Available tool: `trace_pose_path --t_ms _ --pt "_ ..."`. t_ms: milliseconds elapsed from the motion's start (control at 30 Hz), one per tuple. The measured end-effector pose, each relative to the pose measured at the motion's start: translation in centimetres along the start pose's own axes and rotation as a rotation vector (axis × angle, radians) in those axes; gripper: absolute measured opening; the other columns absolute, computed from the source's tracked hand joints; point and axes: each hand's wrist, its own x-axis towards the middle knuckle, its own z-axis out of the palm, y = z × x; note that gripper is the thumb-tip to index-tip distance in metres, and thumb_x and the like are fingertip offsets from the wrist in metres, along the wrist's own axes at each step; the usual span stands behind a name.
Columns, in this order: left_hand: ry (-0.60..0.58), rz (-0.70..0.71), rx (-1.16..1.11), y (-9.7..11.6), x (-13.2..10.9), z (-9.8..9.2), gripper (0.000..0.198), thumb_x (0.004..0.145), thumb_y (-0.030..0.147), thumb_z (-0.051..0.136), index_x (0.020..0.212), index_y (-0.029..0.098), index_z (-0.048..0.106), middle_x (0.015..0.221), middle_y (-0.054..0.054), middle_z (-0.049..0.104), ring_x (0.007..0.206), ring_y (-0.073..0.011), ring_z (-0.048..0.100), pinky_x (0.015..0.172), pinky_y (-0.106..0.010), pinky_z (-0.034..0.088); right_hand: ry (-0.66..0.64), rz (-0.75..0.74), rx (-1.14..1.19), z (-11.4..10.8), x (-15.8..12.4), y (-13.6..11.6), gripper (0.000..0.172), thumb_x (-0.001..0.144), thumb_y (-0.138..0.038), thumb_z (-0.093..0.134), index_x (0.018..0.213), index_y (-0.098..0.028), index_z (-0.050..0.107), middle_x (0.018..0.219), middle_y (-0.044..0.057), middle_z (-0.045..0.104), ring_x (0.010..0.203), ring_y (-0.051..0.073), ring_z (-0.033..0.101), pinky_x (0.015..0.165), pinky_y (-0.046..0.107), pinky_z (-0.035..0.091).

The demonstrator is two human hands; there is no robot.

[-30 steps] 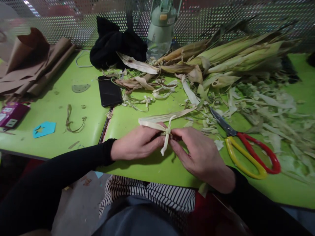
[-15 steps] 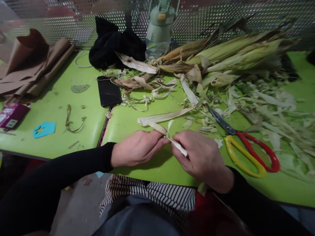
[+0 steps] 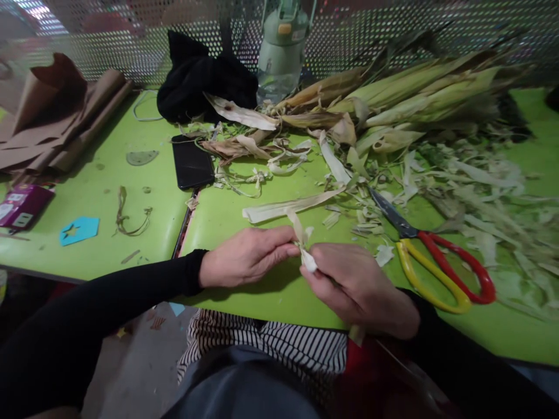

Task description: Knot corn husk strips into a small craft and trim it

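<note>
Between my two hands is a pale corn husk strip (image 3: 301, 235), twisted or knotted near its middle, with short ends sticking up. My left hand (image 3: 251, 256) pinches it from the left with thumb and forefinger. From the right, my right hand (image 3: 353, 282) is closed at its lower white end, the fingers curled under and partly hidden. Just beyond the hands, a longer flat husk strip (image 3: 290, 206) lies on the green table (image 3: 227, 224). Scissors (image 3: 408, 230) with one red and one yellow handle rest beside my right hand, blades partly apart.
Husk scraps (image 3: 493, 215) spread over the right side, below a bundle of corn husks (image 3: 432, 93). A phone (image 3: 193, 163), black cloth (image 3: 205, 81) and green bottle (image 3: 282, 52) stand or lie behind. Brown paper (image 3: 65, 116), a purple box (image 3: 26, 206) and a blue paper piece (image 3: 79, 231) are left.
The husk strip between my hands has turned more upright, and its lower white end now looks shorter and bunched. My right hand has rolled slightly; the left stays almost in place.
</note>
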Motion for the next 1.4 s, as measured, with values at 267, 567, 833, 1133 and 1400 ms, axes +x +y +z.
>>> trace_pose_path --t_ms 267,567,833,1133,1400 --pt "0.055 -0.018 -0.126 0.0 0.1 0.2 0.018 0.1 0.023 0.041 0.095 0.014 0.056 0.085 -0.004 0.064 0.075 -0.012 0.058 0.071 -0.024 0.048 0.295 -0.11 -0.465 0.2 -0.3 0.4 0.021 0.086 -0.02 0.073 0.104 -0.018 0.062 0.082 0.006 0.07 0.075 0.021 0.061 0.07 0.035 0.047" --pt "0.069 0.012 0.055 0.1 -0.2 -0.3 0.016 0.099 0.028 0.044 0.097 0.016 0.054 0.087 -0.005 0.065 0.076 -0.0138 0.058 0.072 -0.025 0.047 0.121 -0.049 -0.454 0.1 0.1 -0.3 0.027 0.091 -0.015 0.058 0.065 -0.021 0.053 0.059 0.002 0.051 0.06 0.018 0.042 0.059 0.036 0.036" --pt "-0.003 -0.085 -0.219 1.2 0.1 -0.2 0.018 0.101 0.029 0.044 0.094 0.016 0.054 0.085 -0.003 0.061 0.078 -0.0118 0.056 0.074 -0.023 0.045 0.055 -0.1 -0.231 0.6 -0.3 -0.9 0.028 0.089 -0.01 0.053 0.063 -0.021 0.051 0.061 0.001 0.05 0.063 0.016 0.039 0.059 0.032 0.034" --pt "-0.127 -0.248 -0.532 0.1 0.6 -0.9 0.035 0.103 0.043 0.037 0.087 0.016 0.054 0.078 0.001 0.045 0.069 -0.0111 0.042 0.066 -0.025 0.041 0.291 0.24 0.051 -0.3 -0.3 0.1 0.017 0.101 -0.023 0.046 0.106 -0.021 0.062 0.092 0.005 0.064 0.077 0.017 0.059 0.066 0.031 0.048" --pt "-0.185 -0.259 -0.564 -0.5 0.2 -1.1 0.033 0.102 0.043 0.041 0.093 0.016 0.058 0.082 -0.002 0.056 0.071 -0.0111 0.05 0.067 -0.025 0.045 0.188 0.185 -0.08 -0.3 0.3 0.5 0.008 0.093 -0.018 0.062 0.095 -0.023 0.066 0.084 0.003 0.072 0.075 0.018 0.067 0.067 0.031 0.052"
